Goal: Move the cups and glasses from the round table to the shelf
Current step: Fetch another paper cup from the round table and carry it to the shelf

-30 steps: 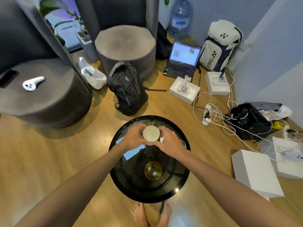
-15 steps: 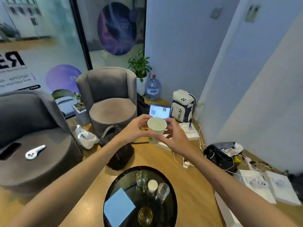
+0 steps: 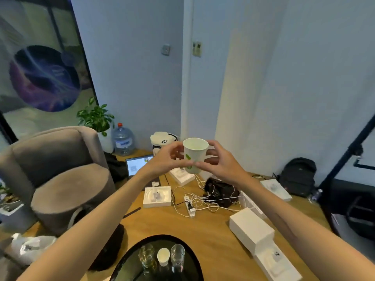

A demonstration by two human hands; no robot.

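Both hands, left hand [image 3: 162, 159] & right hand [image 3: 223, 165], hold a white paper cup [image 3: 194, 155] at chest height, well above the round worktop [image 3: 194, 260], fingers curled round its sides. Cup upright, mouth up, long axis near vertical w/ slight tilt. Risk: thin wall may buckle if squeezed. 3 vessels remain on worktop: 2 glasses [image 3: 177, 255], 1 small cup [image 3: 163, 256].

I log 1 view only: head camera, wide-angle, facing forward and slightly down toward the room corner. Round table [image 3: 194, 258] sits cut by the bottom edge, near; walls far. No 2nd view shares anything.
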